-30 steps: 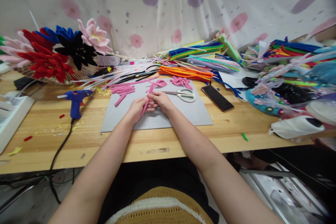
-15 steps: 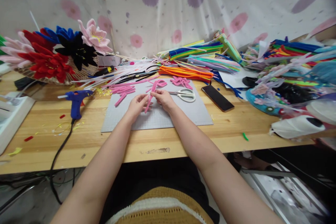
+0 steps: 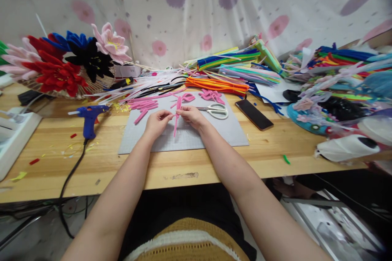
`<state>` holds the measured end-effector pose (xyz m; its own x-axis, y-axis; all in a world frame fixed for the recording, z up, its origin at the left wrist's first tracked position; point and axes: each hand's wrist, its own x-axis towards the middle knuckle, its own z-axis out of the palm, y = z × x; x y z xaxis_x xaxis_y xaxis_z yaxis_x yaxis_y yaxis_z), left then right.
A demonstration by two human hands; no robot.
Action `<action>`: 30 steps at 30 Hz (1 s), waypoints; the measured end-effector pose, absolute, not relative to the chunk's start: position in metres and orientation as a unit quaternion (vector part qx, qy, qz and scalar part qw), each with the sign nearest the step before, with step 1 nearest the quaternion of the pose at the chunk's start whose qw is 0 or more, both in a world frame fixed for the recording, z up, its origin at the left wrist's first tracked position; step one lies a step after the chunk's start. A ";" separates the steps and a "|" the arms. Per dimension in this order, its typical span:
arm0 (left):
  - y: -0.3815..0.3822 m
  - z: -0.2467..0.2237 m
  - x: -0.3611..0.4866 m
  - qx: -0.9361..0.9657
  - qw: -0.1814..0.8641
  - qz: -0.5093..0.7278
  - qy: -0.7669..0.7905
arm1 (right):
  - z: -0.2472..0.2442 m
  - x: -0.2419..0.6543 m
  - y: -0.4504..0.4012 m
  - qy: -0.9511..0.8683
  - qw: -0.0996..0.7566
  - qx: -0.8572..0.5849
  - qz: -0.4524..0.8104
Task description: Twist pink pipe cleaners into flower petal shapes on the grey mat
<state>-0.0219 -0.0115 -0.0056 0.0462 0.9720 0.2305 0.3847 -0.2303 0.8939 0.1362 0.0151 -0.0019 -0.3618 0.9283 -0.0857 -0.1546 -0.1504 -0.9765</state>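
Above the grey cutting mat [image 3: 190, 140], my right hand [image 3: 191, 115] pinches a pink pipe cleaner piece [image 3: 175, 124] that stands nearly upright, its lower end pointing toward me. My left hand [image 3: 159, 123] has thumb and forefinger closed against the side of the same piece; the exact grip is too small to see. Short pink pipe cleaner strips [image 3: 143, 108] lie on the mat's left part. Beyond my hands are a pink looped shape [image 3: 188, 97] and a bunch of pink loops [image 3: 211, 96]. White-handled scissors [image 3: 219, 111] rest right of my right hand, blades partly hidden.
A blue glue gun [image 3: 89, 120] with a black cord stands at left, near a white box [image 3: 18, 138]. Fuzzy flowers [image 3: 65, 75] fill the back left. Pipe cleaner bundles [image 3: 217, 85] line the back. A phone [image 3: 254, 115] and a white cone [image 3: 346, 147] lie at right.
The pink piece has turned from slanted to nearly upright. My left hand has shifted slightly left, its fingers drawn into a pinch. My right hand has barely moved.
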 end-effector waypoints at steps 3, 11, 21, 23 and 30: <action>-0.009 -0.011 -0.020 0.642 0.302 0.464 0.530 | -0.003 0.135 0.015 -0.475 0.413 -0.357 0.690; -0.018 -0.014 -0.005 0.570 0.335 0.511 0.550 | -0.006 0.131 0.018 -0.449 0.461 -0.364 0.673; -0.023 0.001 0.000 0.355 0.674 0.480 0.436 | -0.005 0.133 0.018 -0.464 0.429 -0.346 0.694; -0.023 0.002 0.000 0.342 0.697 0.465 0.425 | -0.004 0.133 0.017 -0.465 0.413 -0.347 0.702; -0.021 0.008 -0.002 0.300 0.684 0.507 0.431 | 0.001 0.130 0.013 -0.528 0.418 -0.364 0.644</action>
